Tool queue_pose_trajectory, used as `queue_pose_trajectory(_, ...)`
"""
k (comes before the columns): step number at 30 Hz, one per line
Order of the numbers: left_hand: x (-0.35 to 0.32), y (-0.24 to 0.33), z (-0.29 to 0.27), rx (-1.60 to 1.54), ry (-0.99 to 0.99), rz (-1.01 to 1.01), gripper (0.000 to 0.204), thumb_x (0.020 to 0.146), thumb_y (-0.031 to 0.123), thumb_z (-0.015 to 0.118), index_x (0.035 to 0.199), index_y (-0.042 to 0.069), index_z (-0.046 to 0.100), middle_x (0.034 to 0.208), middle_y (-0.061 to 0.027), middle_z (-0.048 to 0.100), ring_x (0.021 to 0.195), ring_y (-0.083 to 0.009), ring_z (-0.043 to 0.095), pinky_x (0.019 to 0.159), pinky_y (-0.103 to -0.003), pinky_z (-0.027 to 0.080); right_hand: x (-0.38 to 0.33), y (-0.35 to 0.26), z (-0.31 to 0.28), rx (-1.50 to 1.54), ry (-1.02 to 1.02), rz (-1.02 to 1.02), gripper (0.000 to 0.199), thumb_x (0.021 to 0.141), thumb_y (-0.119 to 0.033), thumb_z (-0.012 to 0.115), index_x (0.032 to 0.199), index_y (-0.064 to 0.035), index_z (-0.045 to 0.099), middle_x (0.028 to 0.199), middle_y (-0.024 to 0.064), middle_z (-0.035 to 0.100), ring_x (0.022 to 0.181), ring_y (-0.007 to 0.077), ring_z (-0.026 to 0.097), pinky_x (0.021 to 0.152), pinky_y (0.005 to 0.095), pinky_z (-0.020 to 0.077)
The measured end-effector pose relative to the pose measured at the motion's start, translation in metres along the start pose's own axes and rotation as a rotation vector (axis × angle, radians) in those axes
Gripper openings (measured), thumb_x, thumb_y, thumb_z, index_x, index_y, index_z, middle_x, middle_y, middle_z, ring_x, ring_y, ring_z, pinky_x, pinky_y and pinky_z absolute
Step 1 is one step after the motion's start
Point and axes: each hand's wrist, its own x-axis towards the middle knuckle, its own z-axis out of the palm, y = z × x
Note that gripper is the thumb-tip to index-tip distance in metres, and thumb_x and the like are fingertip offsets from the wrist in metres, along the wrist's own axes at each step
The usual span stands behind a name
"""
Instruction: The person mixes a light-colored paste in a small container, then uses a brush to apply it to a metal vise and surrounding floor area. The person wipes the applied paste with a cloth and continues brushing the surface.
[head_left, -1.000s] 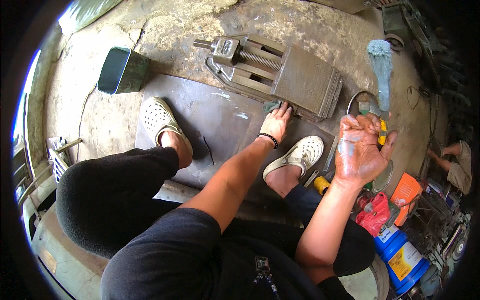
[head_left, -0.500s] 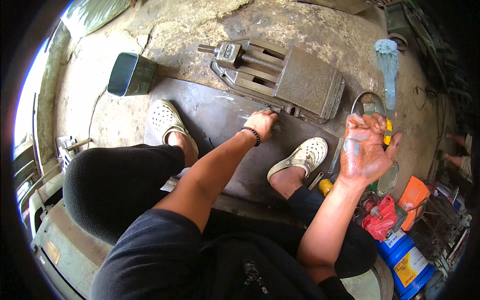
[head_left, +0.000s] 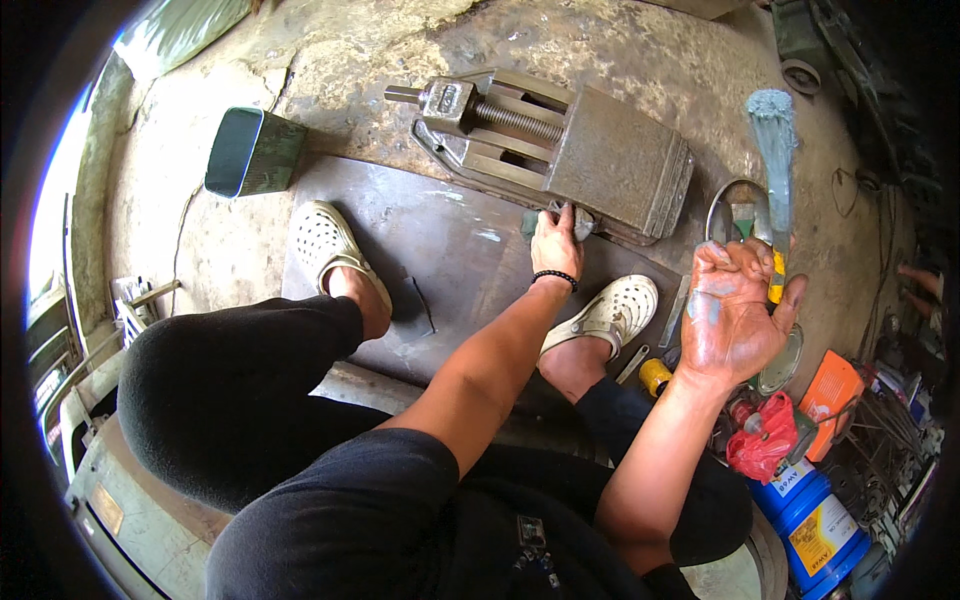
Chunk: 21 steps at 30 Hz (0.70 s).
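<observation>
A rough concrete floor (head_left: 640, 50), stained and cracked, is seen under daylight. A dark steel plate (head_left: 440, 250) is laid flat on it. A green rectangular tube (head_left: 250, 152) is stood at the plate's far left corner. At the right, a blue drum (head_left: 805, 520), an orange container (head_left: 830, 390) and a red bag (head_left: 762, 448) are crowded together. Metal frames (head_left: 70, 350) are stacked at the left edge.
</observation>
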Motion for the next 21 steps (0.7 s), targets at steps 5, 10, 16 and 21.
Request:
queue_pose_trajectory(5,-0.003,-0.001,-0.003,0.286,-0.076,0.141,0.061,0.089,0.008,0.056,0.149,0.008,0.047,0.118,-0.0192,0.055,0.113,-0.0367,0.056,0.097,-0.046,0.047,0.003,0.001,-0.001,0.035,-0.003,0.013,0.045,0.107,-0.044,0.042,0.122,-0.005,0.058,0.093,0.0073,0.053,0.088,0.0187,0.052,0.091,0.0434,0.0343)
queue_pose_trajectory(10,0.018,-0.009,-0.047,0.699,-0.469,0.373,0.03,0.095,0.017,0.052,0.118,0.009,0.071,0.128,-0.0168,0.06,0.122,-0.032,0.059,0.099,-0.042,0.05,0.005,0.003,0.007,0.032,-0.016,0.013,0.043,0.107,-0.043,0.043,0.12,-0.0047,0.058,0.093,0.007,0.052,0.087,0.0185,0.052,0.091,0.0432,0.0338)
queue_pose_trajectory(16,0.02,-0.033,-0.08,0.408,-0.283,0.314,0.028,0.087,0.006,0.059,0.113,0.003,0.069,0.12,-0.0219,0.063,0.113,-0.0376,0.064,0.096,-0.043,0.054,0.008,0.006,0.013,0.063,-0.02,-0.007,0.041,0.106,-0.043,0.046,0.117,-0.0048,0.058,0.092,0.0062,0.052,0.086,0.0181,0.052,0.09,0.0423,0.0338)
queue_pose_trajectory(21,0.008,-0.015,-0.019,0.036,-0.05,0.15,0.041,0.087,0.005,0.056,0.128,0.0,0.064,0.117,-0.026,0.062,0.109,-0.0411,0.063,0.094,-0.046,0.053,0.008,0.009,0.008,0.051,0.004,0.019,0.041,0.105,-0.042,0.047,0.119,-0.0056,0.058,0.092,0.0056,0.052,0.086,0.0181,0.052,0.09,0.0423,0.0339)
